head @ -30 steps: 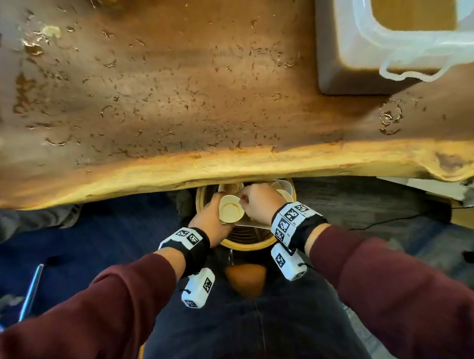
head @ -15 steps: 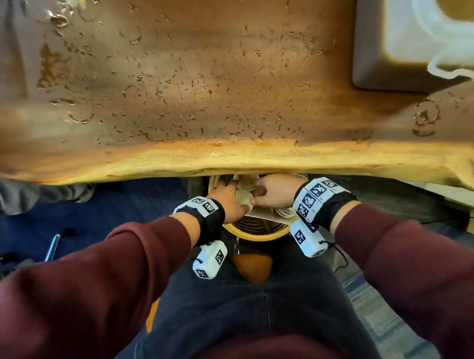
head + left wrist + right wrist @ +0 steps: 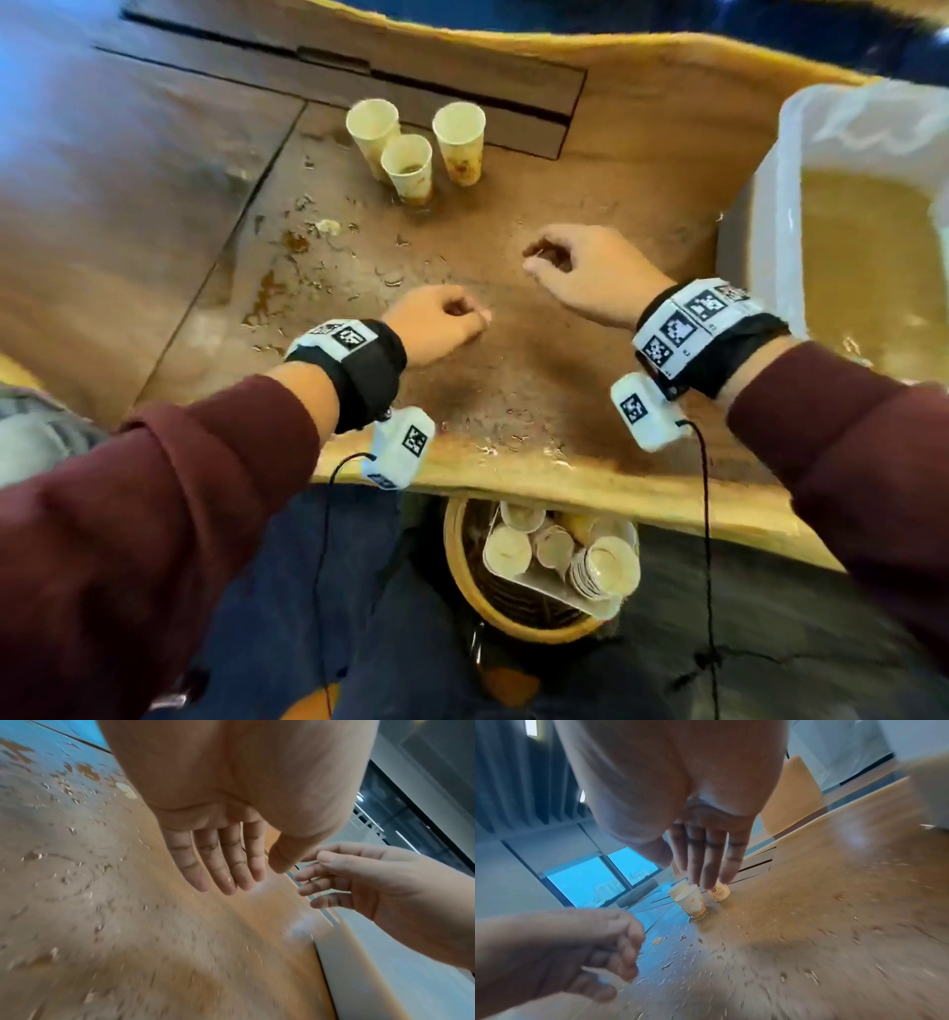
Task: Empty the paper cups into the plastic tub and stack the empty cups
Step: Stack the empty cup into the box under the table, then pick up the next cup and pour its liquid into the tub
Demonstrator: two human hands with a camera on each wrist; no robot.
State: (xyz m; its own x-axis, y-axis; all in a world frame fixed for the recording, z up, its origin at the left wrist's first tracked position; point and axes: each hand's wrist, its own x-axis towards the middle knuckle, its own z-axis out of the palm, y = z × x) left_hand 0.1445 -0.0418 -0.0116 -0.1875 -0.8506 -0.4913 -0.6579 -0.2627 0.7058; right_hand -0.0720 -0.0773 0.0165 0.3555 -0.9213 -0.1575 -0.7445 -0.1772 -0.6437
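Both hands hover above the wet wooden table (image 3: 513, 370) and hold nothing. The left hand (image 3: 436, 324) has its fingers (image 3: 226, 862) loose and nearly straight; the right hand (image 3: 590, 277) reaches forward with its fingers (image 3: 711, 858) extended, relaxed and slightly spread. Three paper cups (image 3: 408, 146) stand upright in a tight cluster at the far side of the table, mouths up, long axes vertical — stained, one with dark residue inside. The plastic tub (image 3: 770, 216) sits at the right edge, filled with brownish liquid. Below the table's near edge, a round basket (image 3: 457, 570) holds stacked cups (image 3: 598, 565) lying tilted — well apart from the three on top.
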